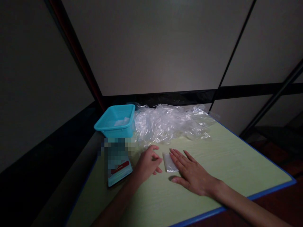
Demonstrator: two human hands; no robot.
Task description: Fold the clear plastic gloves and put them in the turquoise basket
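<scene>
A small folded piece of clear plastic (pixel 169 164) lies flat on the pale green table (pixel 227 157). My right hand (pixel 190 173) rests over its right part, palm down with the fingers stretched out. Just left of the plastic, my left hand (pixel 148 162) is held with bent, parted fingers and nothing between them. Behind both hands spreads a crumpled heap of clear plastic bags (pixel 165 121).
A turquoise basket (pixel 115 127) stands at the back left with something whitish inside. In front of it lies a tablet or phone (pixel 119 176), partly pixelated, close to my left forearm. Blue edging (pixel 272 188) borders the table, and wall panels (pixel 156 47) rise behind it.
</scene>
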